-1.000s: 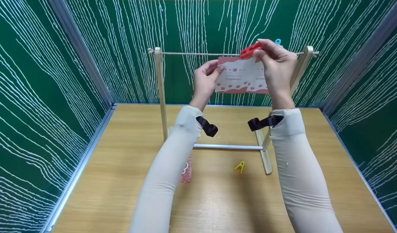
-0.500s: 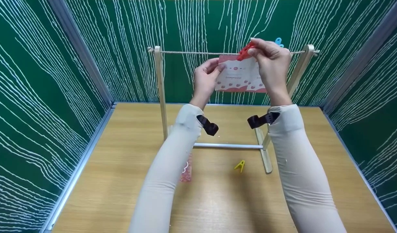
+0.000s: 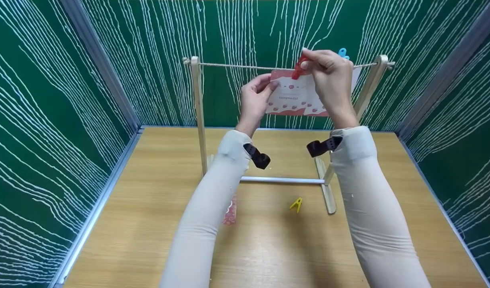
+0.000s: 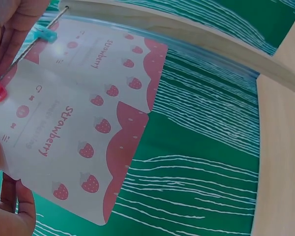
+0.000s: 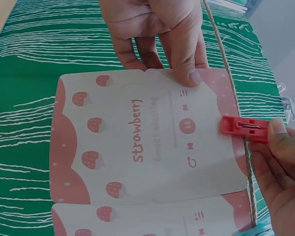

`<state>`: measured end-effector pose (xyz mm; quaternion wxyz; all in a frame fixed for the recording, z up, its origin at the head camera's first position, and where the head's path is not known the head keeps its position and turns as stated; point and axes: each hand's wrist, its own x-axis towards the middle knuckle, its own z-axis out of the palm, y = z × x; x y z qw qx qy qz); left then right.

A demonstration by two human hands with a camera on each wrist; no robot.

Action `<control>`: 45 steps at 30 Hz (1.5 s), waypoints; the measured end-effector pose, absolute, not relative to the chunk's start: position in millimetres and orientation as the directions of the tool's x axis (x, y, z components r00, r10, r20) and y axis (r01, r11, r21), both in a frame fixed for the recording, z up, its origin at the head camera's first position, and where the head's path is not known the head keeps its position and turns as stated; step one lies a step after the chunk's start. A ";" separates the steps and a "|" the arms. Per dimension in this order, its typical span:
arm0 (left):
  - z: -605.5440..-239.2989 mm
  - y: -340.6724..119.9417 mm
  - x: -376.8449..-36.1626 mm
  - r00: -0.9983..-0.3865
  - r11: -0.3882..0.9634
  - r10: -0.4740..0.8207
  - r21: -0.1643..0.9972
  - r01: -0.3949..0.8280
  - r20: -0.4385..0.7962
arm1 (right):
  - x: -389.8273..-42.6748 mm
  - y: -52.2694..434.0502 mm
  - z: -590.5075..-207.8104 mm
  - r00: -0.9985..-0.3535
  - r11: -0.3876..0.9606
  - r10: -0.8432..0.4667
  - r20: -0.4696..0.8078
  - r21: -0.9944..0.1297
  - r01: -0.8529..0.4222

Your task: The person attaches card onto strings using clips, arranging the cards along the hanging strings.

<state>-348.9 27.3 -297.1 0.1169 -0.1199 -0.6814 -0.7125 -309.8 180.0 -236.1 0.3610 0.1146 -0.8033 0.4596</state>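
Observation:
My left hand (image 3: pixel 255 98) pinches the left edge of a white and pink strawberry-print card (image 3: pixel 291 90), its top edge against the rope (image 3: pixel 237 65). My right hand (image 3: pixel 335 84) pinches the handle end of a red clothespin (image 5: pixel 236 127). In the right wrist view the clothespin lies across the rope, its front end over the card's top edge; whether it grips there I cannot tell. A second strawberry card (image 4: pixel 88 54) hangs beside the first, slightly overlapping it, under a blue clothespin (image 4: pixel 45 34). My right hand partly hides this card in the head view.
The rope runs between two wooden posts (image 3: pixel 199 116) of a stand with a pale lower bar (image 3: pixel 283 181). On the table (image 3: pixel 261 256) lie a yellow clothespin (image 3: pixel 296 205) and a pink printed card (image 3: pixel 230 214), partly hidden by my left sleeve. Green walls enclose the table.
My right hand has shifted a little left, and the red clothespin has turned from slanted to steeper over the card's top edge. My left hand has stayed nearly in place.

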 end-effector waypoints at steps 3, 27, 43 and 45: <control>-296.7 27.7 -348.7 -0.944 -0.053 0.005 0.943 0.329 0.330 | -309.1 180.4 -235.5 -0.707 0.590 0.118 0.697 -0.622 -0.515; -306.0 25.9 -346.9 -0.951 -0.054 0.017 0.950 0.307 0.308 | -306.2 181.2 -237.5 -0.765 0.674 0.029 0.643 -0.578 -0.460; -304.3 20.6 -345.3 -0.949 -0.061 0.062 0.951 0.304 0.308 | -305.3 181.9 -238.5 -0.793 0.607 0.024 0.608 -0.640 -0.472; -303.4 19.6 -344.4 -0.947 -0.062 0.068 0.949 0.308 0.312 | -305.5 181.5 -238.6 -0.786 0.596 0.032 0.617 -0.643 -0.481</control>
